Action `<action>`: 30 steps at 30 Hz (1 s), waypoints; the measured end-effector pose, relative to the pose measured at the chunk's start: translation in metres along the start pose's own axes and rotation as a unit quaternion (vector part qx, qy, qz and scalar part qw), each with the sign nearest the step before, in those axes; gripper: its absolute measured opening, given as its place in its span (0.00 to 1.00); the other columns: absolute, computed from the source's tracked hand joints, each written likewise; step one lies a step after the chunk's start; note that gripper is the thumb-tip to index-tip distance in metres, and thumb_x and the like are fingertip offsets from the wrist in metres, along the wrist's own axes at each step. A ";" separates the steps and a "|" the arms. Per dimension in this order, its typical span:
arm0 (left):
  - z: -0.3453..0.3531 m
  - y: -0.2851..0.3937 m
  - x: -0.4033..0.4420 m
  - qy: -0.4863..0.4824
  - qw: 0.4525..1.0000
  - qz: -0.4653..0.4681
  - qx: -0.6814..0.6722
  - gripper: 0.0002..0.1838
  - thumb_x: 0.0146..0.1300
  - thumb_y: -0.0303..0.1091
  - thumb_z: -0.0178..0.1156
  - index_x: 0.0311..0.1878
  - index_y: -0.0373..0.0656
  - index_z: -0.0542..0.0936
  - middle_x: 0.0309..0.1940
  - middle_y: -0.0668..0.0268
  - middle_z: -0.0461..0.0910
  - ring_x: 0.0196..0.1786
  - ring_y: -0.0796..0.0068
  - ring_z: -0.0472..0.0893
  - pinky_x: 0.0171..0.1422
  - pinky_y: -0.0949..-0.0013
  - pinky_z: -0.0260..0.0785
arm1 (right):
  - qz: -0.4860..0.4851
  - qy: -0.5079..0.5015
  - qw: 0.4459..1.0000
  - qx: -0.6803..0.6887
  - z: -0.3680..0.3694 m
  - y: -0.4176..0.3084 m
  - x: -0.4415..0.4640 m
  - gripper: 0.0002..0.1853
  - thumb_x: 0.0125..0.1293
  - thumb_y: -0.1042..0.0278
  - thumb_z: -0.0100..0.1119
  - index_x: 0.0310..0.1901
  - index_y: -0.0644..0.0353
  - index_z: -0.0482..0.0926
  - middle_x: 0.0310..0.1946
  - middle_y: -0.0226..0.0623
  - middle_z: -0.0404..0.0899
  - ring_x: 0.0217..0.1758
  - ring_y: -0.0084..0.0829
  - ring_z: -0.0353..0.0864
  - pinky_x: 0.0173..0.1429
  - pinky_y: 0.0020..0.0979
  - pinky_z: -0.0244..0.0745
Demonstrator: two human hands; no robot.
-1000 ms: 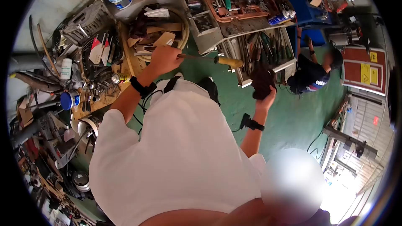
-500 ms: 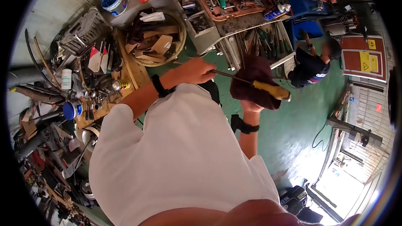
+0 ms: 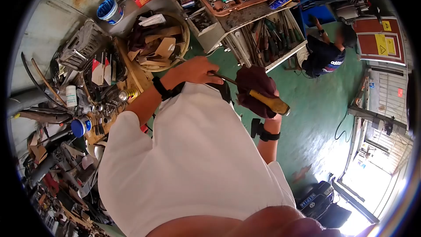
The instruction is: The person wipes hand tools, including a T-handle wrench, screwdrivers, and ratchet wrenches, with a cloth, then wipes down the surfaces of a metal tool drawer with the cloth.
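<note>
A long screwdriver with a yellow handle (image 3: 268, 102) lies slanted across the front of my body. My left hand (image 3: 193, 71) is closed around its metal shaft. Under the handle, my right hand (image 3: 276, 116) grips a dark maroon cloth (image 3: 255, 85) bunched against the tool. The cloth hides most of that hand's fingers, and the handle rests over the cloth. Just beyond the hands, an open drawer (image 3: 287, 57) holds several screwdrivers and other long tools.
An orange socket-set case (image 3: 219, 6) and spray cans (image 3: 280, 1) sit on the cabinet. A round bin (image 3: 186, 46) of cardboard stands left of it, near a cluttered workbench (image 3: 137, 77). Another person (image 3: 324, 55) crouches at right on the green floor (image 3: 315, 109).
The screwdriver and cloth have shifted slightly left and down in view. My right wrist has moved a little outward. Both hands keep their hold, and the view has turned slightly.
</note>
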State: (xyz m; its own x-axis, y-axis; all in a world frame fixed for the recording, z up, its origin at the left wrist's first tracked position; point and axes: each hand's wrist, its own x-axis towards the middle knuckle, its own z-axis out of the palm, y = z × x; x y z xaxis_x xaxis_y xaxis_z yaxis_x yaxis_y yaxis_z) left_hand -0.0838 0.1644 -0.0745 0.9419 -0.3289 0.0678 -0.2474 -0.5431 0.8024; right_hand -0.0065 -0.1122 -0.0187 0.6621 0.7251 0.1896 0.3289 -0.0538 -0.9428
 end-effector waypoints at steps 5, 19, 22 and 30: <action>0.000 -0.003 0.003 0.003 1.000 0.020 -0.016 0.31 0.68 0.58 0.57 0.21 0.39 0.69 0.13 0.56 0.66 0.20 0.52 0.70 0.26 0.56 0.59 | 0.004 0.033 0.999 -0.017 -0.008 0.003 -0.009 0.30 0.59 0.66 0.65 0.62 0.65 0.68 0.51 0.38 0.76 0.50 0.28 0.76 0.53 0.31 0.72; -0.028 0.016 -0.008 0.107 0.993 0.010 0.058 0.25 0.64 0.55 0.62 0.23 0.41 0.78 0.12 0.57 0.69 0.16 0.56 0.70 0.23 0.60 0.58 | 0.083 0.196 0.926 0.313 -0.083 0.014 -0.074 0.34 0.59 0.57 0.66 0.63 0.66 0.69 0.57 0.40 0.76 0.56 0.35 0.78 0.62 0.41 0.74; -0.014 0.015 0.000 0.122 0.990 -0.008 0.070 0.27 0.65 0.57 0.60 0.23 0.42 0.78 0.13 0.56 0.71 0.17 0.53 0.72 0.23 0.58 0.60 | 0.101 0.271 0.896 0.338 -0.069 -0.015 -0.056 0.35 0.56 0.59 0.66 0.63 0.68 0.69 0.55 0.40 0.77 0.54 0.34 0.78 0.61 0.37 0.74; -0.011 0.023 0.015 0.109 0.981 -0.062 0.148 0.30 0.66 0.63 0.55 0.24 0.42 0.80 0.14 0.55 0.74 0.20 0.50 0.76 0.26 0.55 0.66 | 0.142 0.172 0.972 -0.068 -0.056 -0.020 0.002 0.24 0.58 0.68 0.66 0.55 0.70 0.77 0.45 0.35 0.82 0.45 0.25 0.78 0.55 0.29 0.73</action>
State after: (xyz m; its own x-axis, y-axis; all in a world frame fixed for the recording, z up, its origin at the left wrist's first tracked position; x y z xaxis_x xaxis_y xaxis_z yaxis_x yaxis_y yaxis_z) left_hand -0.0723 0.1554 -0.0489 0.9872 -0.0908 0.1313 -0.1524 -0.7801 0.6068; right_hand 0.0261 -0.1477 0.0154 0.9175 0.3967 0.0283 0.1696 -0.3260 -0.9300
